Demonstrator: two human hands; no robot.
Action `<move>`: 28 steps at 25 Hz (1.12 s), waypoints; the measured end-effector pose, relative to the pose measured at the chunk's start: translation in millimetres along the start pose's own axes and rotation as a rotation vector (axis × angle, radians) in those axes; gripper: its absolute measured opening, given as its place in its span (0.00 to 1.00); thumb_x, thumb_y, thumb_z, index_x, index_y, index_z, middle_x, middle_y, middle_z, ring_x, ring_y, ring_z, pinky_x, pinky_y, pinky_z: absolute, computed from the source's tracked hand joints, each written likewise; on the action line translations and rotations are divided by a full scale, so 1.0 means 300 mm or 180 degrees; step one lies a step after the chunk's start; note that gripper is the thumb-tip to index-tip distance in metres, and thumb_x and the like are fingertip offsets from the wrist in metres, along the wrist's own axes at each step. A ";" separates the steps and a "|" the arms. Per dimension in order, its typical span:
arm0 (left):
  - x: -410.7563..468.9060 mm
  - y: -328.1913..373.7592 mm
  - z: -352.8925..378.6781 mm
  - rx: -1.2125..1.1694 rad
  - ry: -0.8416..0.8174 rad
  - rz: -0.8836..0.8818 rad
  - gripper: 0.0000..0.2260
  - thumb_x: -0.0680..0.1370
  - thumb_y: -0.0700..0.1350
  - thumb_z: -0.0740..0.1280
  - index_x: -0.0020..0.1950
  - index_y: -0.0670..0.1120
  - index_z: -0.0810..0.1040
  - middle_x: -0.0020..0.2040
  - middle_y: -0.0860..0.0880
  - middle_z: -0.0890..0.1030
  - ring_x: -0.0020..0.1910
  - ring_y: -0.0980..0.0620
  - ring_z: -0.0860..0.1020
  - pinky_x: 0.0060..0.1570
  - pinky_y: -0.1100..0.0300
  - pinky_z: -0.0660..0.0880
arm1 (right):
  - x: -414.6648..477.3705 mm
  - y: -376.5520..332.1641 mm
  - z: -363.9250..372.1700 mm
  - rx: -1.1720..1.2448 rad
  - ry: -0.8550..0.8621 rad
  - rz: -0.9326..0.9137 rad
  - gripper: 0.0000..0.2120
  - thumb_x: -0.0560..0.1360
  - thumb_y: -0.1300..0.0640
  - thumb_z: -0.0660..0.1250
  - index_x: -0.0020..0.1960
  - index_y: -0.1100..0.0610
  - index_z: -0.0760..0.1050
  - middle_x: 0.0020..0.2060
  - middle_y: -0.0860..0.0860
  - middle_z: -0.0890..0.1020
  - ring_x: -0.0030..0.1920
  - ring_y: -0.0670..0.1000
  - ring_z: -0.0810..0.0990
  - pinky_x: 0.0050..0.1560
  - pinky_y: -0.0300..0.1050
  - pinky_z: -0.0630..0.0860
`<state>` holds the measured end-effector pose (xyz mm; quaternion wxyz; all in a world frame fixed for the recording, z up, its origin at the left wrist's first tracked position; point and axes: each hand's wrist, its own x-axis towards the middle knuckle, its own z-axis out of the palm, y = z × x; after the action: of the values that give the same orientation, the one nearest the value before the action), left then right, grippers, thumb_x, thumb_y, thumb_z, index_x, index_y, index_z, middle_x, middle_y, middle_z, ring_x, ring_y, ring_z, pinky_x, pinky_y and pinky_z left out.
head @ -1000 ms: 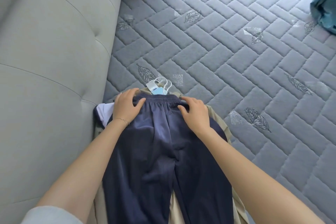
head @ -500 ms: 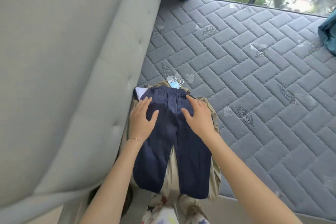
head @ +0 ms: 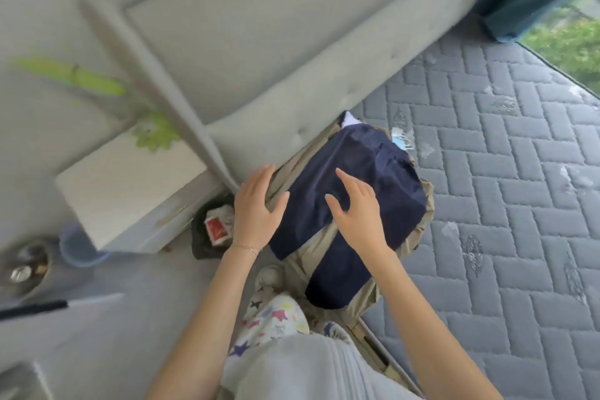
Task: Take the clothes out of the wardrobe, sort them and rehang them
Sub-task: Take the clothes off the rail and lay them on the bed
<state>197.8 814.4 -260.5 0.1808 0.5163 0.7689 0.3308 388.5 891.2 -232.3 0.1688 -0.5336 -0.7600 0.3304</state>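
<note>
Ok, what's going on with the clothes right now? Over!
Left hand open, on beige garment's edge. Right hand open over navy trousers. Trousers atop it, on mattress. Nothing in the way.

Grey quilted mattress: clothes pile, face mask.

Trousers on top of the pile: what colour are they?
Plain navy blue trousers, clearest in the head view.
</note>
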 end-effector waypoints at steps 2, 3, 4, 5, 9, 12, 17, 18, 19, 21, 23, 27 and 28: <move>-0.103 -0.060 -0.103 0.0036 0.0309 -0.0241 0.26 0.78 0.57 0.61 0.74 0.48 0.66 0.73 0.49 0.69 0.74 0.49 0.65 0.71 0.44 0.64 | -0.038 -0.109 0.061 0.0006 -0.0243 -0.0313 0.26 0.79 0.49 0.64 0.75 0.50 0.64 0.69 0.47 0.72 0.71 0.48 0.64 0.72 0.48 0.63; -0.152 -0.095 -0.149 0.0045 0.0464 -0.0370 0.26 0.78 0.57 0.60 0.74 0.48 0.67 0.73 0.48 0.69 0.74 0.48 0.65 0.70 0.43 0.64 | -0.058 -0.161 0.094 -0.0007 -0.0358 -0.0480 0.26 0.79 0.49 0.64 0.75 0.50 0.64 0.69 0.47 0.72 0.71 0.49 0.64 0.71 0.47 0.63; -0.209 -0.135 -0.203 0.0059 0.0658 -0.0528 0.27 0.78 0.57 0.59 0.74 0.47 0.67 0.73 0.47 0.70 0.73 0.47 0.66 0.70 0.43 0.65 | -0.077 -0.220 0.136 -0.0029 -0.0509 -0.0670 0.25 0.79 0.49 0.64 0.75 0.50 0.64 0.69 0.48 0.72 0.71 0.49 0.64 0.71 0.47 0.63; -0.261 -0.169 -0.251 0.0092 0.0832 -0.0678 0.27 0.77 0.57 0.59 0.73 0.47 0.68 0.72 0.47 0.70 0.73 0.46 0.66 0.70 0.43 0.65 | -0.093 -0.273 0.175 -0.0051 -0.0644 -0.0847 0.25 0.79 0.50 0.64 0.74 0.50 0.64 0.69 0.48 0.72 0.71 0.49 0.64 0.70 0.47 0.63; -0.506 -0.301 -0.448 0.0166 0.1567 -0.1203 0.25 0.78 0.55 0.61 0.73 0.48 0.67 0.73 0.47 0.70 0.73 0.45 0.66 0.69 0.40 0.65 | -0.180 -0.505 0.354 -0.0126 -0.1213 -0.1617 0.25 0.79 0.51 0.65 0.74 0.51 0.64 0.68 0.48 0.73 0.69 0.50 0.66 0.70 0.46 0.64; -0.708 -0.384 -0.599 0.0258 0.2092 -0.1494 0.25 0.78 0.55 0.62 0.73 0.47 0.68 0.71 0.47 0.72 0.70 0.45 0.70 0.66 0.41 0.68 | -0.286 -0.694 0.495 -0.0105 -0.1583 -0.2115 0.25 0.78 0.53 0.66 0.74 0.52 0.65 0.67 0.49 0.73 0.69 0.51 0.66 0.70 0.46 0.63; -1.102 -0.512 -0.822 0.0359 0.2724 -0.2318 0.28 0.77 0.59 0.57 0.75 0.48 0.66 0.74 0.47 0.68 0.74 0.46 0.64 0.70 0.40 0.62 | -0.563 -0.996 0.761 -0.0079 -0.2077 -0.3054 0.26 0.78 0.54 0.66 0.74 0.55 0.66 0.67 0.53 0.74 0.68 0.54 0.69 0.69 0.46 0.63; -1.178 -0.538 -0.864 0.0387 0.2829 -0.2408 0.29 0.77 0.60 0.57 0.75 0.48 0.66 0.74 0.47 0.68 0.75 0.46 0.63 0.70 0.40 0.62 | -0.625 -1.054 0.807 -0.0073 -0.2169 -0.3211 0.26 0.78 0.54 0.66 0.74 0.56 0.66 0.67 0.53 0.75 0.68 0.55 0.69 0.69 0.46 0.63; -1.265 -0.568 -0.914 0.0431 0.2960 -0.2482 0.28 0.77 0.59 0.58 0.75 0.47 0.66 0.74 0.47 0.68 0.75 0.46 0.63 0.70 0.40 0.63 | -0.700 -1.120 0.860 -0.0069 -0.2269 -0.3348 0.26 0.78 0.54 0.67 0.74 0.56 0.66 0.67 0.53 0.75 0.67 0.55 0.69 0.69 0.47 0.64; -1.394 -0.609 -1.009 0.0451 0.3174 -0.2595 0.28 0.78 0.58 0.58 0.75 0.47 0.66 0.74 0.47 0.68 0.74 0.47 0.63 0.70 0.41 0.63 | -0.814 -1.225 0.946 -0.0007 -0.2418 -0.3498 0.26 0.78 0.54 0.67 0.74 0.55 0.66 0.66 0.54 0.75 0.67 0.56 0.70 0.69 0.51 0.66; -1.533 -0.653 -1.107 0.0445 0.3388 -0.2727 0.27 0.78 0.57 0.60 0.75 0.47 0.65 0.74 0.48 0.68 0.74 0.48 0.63 0.71 0.43 0.63 | -0.941 -1.330 1.042 0.0039 -0.2551 -0.3709 0.26 0.78 0.53 0.67 0.74 0.54 0.65 0.66 0.53 0.75 0.68 0.56 0.70 0.69 0.53 0.67; -1.797 -0.743 -1.252 0.0597 0.3647 -0.2982 0.28 0.78 0.59 0.58 0.75 0.47 0.65 0.74 0.48 0.68 0.74 0.49 0.64 0.71 0.44 0.64 | -1.189 -1.507 1.214 0.0080 -0.2848 -0.4041 0.26 0.79 0.53 0.65 0.75 0.54 0.64 0.69 0.52 0.72 0.70 0.54 0.66 0.70 0.44 0.60; -1.844 -0.758 -1.271 0.0591 0.3728 -0.3051 0.28 0.78 0.58 0.58 0.75 0.46 0.65 0.74 0.47 0.68 0.74 0.49 0.64 0.71 0.46 0.64 | -1.233 -1.538 1.249 0.0080 -0.2914 -0.4092 0.26 0.79 0.53 0.65 0.75 0.54 0.64 0.70 0.52 0.71 0.71 0.54 0.66 0.69 0.42 0.59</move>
<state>30.2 129.8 -180.8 -0.1770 -0.1207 0.9040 0.3699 -24.2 331.3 -153.4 0.0031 0.2015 -0.9096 0.3635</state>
